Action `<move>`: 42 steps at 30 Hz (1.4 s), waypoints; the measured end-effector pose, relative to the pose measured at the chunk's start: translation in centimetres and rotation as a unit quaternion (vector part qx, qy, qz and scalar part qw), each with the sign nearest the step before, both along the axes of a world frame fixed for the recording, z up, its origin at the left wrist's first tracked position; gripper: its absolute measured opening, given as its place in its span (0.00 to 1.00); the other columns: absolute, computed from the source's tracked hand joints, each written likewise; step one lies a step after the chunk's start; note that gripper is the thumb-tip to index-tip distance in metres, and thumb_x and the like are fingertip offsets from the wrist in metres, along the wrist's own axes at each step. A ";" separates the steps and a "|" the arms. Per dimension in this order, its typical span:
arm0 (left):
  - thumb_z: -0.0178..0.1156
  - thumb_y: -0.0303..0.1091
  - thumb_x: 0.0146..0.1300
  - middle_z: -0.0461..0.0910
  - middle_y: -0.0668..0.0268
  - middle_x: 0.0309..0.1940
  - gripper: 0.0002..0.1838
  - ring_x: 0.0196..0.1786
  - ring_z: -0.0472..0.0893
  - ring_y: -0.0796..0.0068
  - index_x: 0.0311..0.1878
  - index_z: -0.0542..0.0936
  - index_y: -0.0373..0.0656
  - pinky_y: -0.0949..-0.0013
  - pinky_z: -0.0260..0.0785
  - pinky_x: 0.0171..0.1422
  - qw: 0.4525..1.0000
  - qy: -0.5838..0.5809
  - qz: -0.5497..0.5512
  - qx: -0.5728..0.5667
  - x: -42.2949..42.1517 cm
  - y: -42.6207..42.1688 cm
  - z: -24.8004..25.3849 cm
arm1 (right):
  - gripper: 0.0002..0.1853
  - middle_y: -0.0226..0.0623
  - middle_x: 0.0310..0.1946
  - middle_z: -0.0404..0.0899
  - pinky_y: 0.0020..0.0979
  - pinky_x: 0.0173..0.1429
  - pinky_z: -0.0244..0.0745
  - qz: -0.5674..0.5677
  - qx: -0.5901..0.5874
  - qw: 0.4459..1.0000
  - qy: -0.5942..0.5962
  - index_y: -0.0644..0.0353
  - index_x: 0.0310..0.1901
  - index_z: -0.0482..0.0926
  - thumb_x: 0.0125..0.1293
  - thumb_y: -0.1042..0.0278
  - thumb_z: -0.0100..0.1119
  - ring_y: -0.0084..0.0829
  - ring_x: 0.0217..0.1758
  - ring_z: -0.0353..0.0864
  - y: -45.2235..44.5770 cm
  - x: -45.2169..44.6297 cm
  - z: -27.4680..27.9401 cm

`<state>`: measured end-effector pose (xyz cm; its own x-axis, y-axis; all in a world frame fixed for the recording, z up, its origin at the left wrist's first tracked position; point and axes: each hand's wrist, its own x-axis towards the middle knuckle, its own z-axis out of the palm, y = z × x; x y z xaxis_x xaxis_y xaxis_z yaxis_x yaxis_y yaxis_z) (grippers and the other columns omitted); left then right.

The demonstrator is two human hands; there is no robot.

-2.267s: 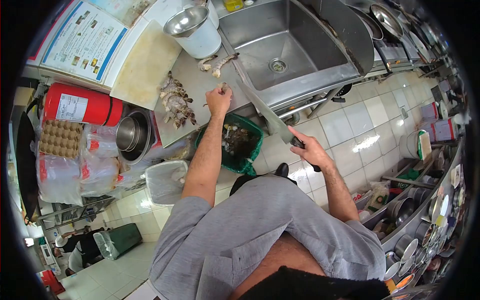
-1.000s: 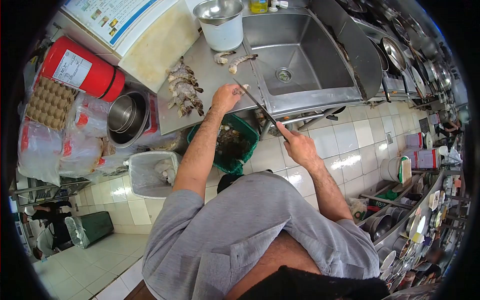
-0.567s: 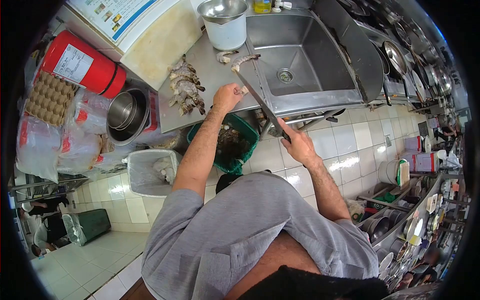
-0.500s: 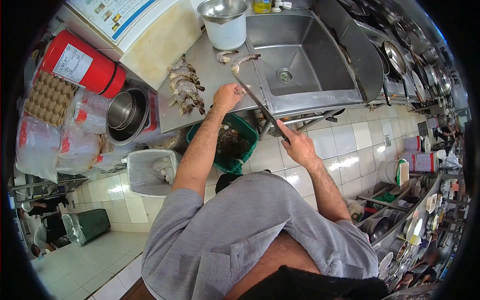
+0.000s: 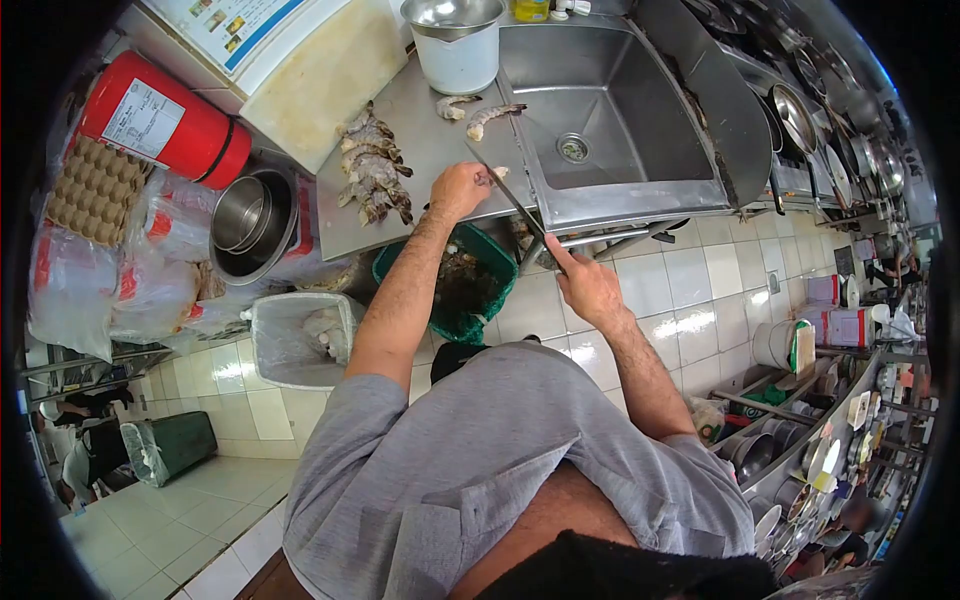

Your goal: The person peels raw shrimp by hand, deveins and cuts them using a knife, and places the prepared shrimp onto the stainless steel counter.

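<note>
Near the counter's front edge, my left hand [image 5: 461, 189] is closed on a shrimp [image 5: 499, 173], whose pale end shows beyond the fingers. My right hand [image 5: 590, 288] grips the dark handle of a long knife [image 5: 517, 207]. The blade points up and left, its middle crossing beside the held shrimp; whether it touches cannot be told. Two separate shrimp, one curled [image 5: 457, 107] and one longer [image 5: 494, 120], lie farther back on the metal counter [image 5: 425, 140]. A pile of shrimp [image 5: 373, 170] lies left of my left hand.
A steel sink [image 5: 610, 110] adjoins the counter on the right. Behind stands a white bucket [image 5: 456, 65] topped by a metal bowl. Below the counter are a green-lined bin [image 5: 490, 300] and a grey bin [image 5: 300, 375]. A cutting board [image 5: 325, 85] leans at the back left.
My right hand has brought the knife left and up to the shrimp in my left hand. The blade has since shifted slightly beside it. The view has turned and moved a little.
</note>
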<state>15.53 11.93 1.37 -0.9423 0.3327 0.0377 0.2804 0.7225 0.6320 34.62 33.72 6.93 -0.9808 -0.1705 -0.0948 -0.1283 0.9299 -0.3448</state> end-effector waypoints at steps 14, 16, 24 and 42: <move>0.70 0.42 0.49 0.84 0.60 0.36 0.17 0.41 0.83 0.59 0.41 0.83 0.44 0.59 0.74 0.46 0.999 -0.019 0.049 0.003 0.8 -0.3 0.4 | 0.38 0.43 0.38 0.80 0.44 0.42 0.79 0.011 -0.037 0.999 0.015 0.40 0.71 0.59 0.60 0.73 0.60 0.45 0.39 0.83 0.8 1.4 0.8; 0.70 0.42 0.49 0.84 0.60 0.36 0.17 0.41 0.83 0.59 0.40 0.83 0.44 0.59 0.74 0.45 0.999 -0.013 0.045 -0.002 0.6 -0.2 0.2 | 0.38 0.42 0.35 0.79 0.44 0.38 0.79 0.012 -0.010 1.000 0.012 0.40 0.71 0.59 0.60 0.73 0.58 0.45 0.35 0.82 1.0 2.0 0.7; 0.70 0.41 0.49 0.84 0.60 0.34 0.17 0.40 0.83 0.59 0.39 0.82 0.43 0.60 0.74 0.44 1.000 -0.009 0.023 0.002 0.4 -0.3 -0.2 | 0.37 0.41 0.32 0.77 0.45 0.38 0.78 -0.003 0.036 0.999 -0.024 0.39 0.71 0.59 0.60 0.72 0.58 0.46 0.32 0.81 0.5 2.4 0.3; 0.70 0.35 0.49 0.83 0.57 0.39 0.17 0.42 0.83 0.59 0.42 0.81 0.40 0.61 0.75 0.47 0.997 0.016 0.046 0.059 1.3 -1.0 -1.4 | 0.38 0.45 0.43 0.81 0.44 0.48 0.79 -0.001 -0.098 0.995 0.018 0.40 0.72 0.58 0.60 0.72 0.60 0.47 0.43 0.82 0.3 0.3 -0.1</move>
